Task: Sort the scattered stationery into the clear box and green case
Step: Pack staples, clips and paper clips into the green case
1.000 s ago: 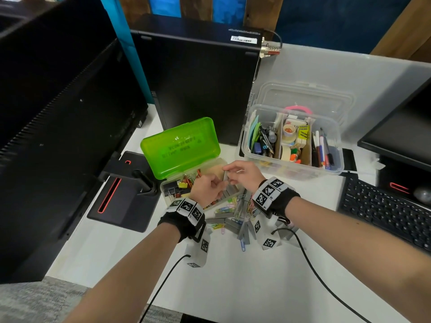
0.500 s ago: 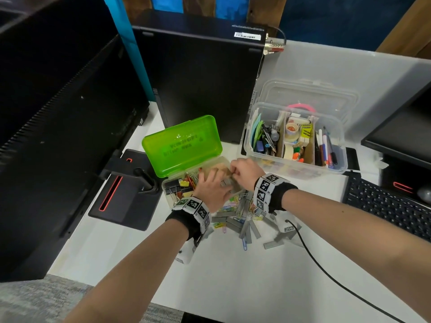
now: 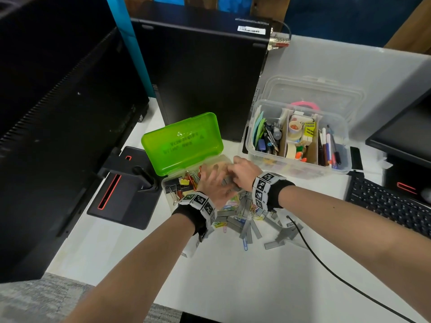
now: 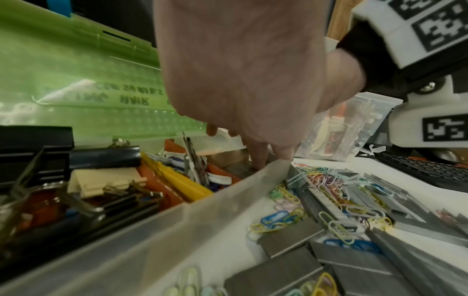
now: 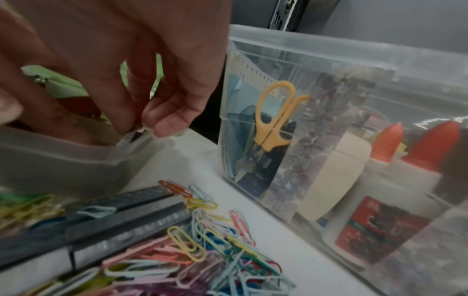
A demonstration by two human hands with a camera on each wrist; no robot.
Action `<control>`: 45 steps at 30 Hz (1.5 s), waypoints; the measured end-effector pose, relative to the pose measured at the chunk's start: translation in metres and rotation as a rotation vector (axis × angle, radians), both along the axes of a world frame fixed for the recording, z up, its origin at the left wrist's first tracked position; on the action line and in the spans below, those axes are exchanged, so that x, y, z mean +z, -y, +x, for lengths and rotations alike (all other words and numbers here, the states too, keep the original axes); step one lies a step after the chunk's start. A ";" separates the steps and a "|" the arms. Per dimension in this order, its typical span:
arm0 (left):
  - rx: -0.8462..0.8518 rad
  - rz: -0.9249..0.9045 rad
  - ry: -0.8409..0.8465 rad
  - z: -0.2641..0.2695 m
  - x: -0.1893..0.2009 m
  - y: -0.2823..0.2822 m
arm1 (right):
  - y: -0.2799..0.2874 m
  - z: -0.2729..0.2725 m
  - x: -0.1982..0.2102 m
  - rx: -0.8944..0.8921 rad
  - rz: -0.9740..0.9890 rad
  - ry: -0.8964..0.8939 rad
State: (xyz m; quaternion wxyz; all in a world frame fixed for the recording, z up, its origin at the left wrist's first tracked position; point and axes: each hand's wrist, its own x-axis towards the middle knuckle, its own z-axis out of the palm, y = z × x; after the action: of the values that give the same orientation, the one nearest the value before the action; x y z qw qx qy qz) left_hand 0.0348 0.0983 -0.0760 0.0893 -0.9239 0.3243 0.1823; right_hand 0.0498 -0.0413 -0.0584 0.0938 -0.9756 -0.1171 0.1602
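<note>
Both my hands are down in the right end of the green case point(image 3: 182, 143), its lid propped open behind them. My left hand point(image 3: 213, 185) lies fairly flat, fingers point(image 4: 259, 160) extended and pressing down on what looks like a stack of staple strips inside the case. My right hand point(image 3: 243, 171) is curled at the case's corner, fingertips point(image 5: 167, 122) pinched close together on something small and pale — I cannot tell what it is, or whether it is truly gripped.

The step, as I judge it, is seating staples neatly in that end compartment. To do it well I want the left fingers to hold the stack level while the right squares the end against the wall, so the strips lie flat and do not ride up on the binder clips point(image 3: 173, 185) at the other end.

Plenty is left: loose staple strips point(image 3: 247, 231) and coloured paper clips point(image 5: 202, 240) lie heaped on the white desk point(image 3: 233, 276) just in front of the case. The clear box point(image 3: 300, 169) stands just to the right, already holding scissors point(image 5: 276, 116), tape and glue. I should lift the strips whole — they break apart easily, I expect — and keep the tangled clips out of them.
</note>
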 end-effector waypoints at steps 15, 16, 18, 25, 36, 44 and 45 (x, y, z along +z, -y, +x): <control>0.011 -0.028 -0.016 0.000 0.006 0.002 | 0.007 -0.009 -0.008 -0.211 0.150 -0.076; -0.003 -0.037 -0.009 0.000 0.007 0.002 | 0.006 -0.009 -0.009 -0.220 0.151 -0.081; -0.040 -0.057 0.000 0.001 0.008 0.002 | 0.005 -0.008 -0.009 -0.234 0.138 -0.097; -0.132 0.005 0.004 0.002 0.008 -0.002 | 0.002 -0.005 -0.015 -0.318 0.161 -0.115; -0.042 -0.055 0.084 0.008 0.013 0.004 | 0.007 -0.003 -0.019 -0.398 0.196 -0.156; -0.033 -0.044 0.043 0.012 0.002 0.001 | 0.008 -0.003 -0.022 -0.380 0.206 -0.127; -0.029 -0.045 0.038 0.012 0.002 0.001 | 0.008 -0.003 -0.022 -0.374 0.203 -0.120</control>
State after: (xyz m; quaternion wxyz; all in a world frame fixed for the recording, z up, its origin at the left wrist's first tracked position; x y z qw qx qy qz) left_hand 0.0470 0.0976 -0.0739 0.0771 -0.9242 0.3399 0.1561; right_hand 0.0465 -0.0489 -0.0806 0.2265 -0.9546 0.0560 0.1853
